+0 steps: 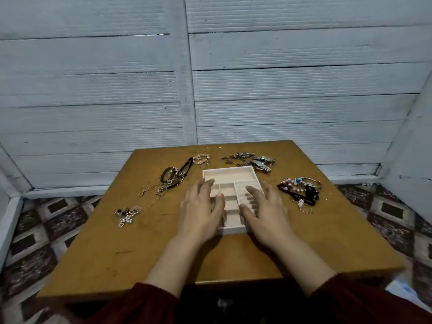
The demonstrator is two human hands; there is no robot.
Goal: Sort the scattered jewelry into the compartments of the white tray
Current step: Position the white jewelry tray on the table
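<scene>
The white tray [230,174] with several compartments lies mid-table. My left hand [201,206] and my right hand [264,209] lie flat over its near half, fingers straight, holding nothing. Jewelry lies scattered around it: dark cords and chains [173,176] at the left, a small cluster of rings and charms [127,213] at the near left, a pale bead bracelet [201,159] behind the tray, silver watches and chains [253,161] at the back right, and beaded bracelets with a bangle [300,190] at the right. The visible compartments look empty.
The wooden table [140,253] stands against a pale blue panelled wall [210,78]. Patterned floor tiles [46,230] show on both sides. Dark red sleeves [145,302] cover my forearms near the table's front edge.
</scene>
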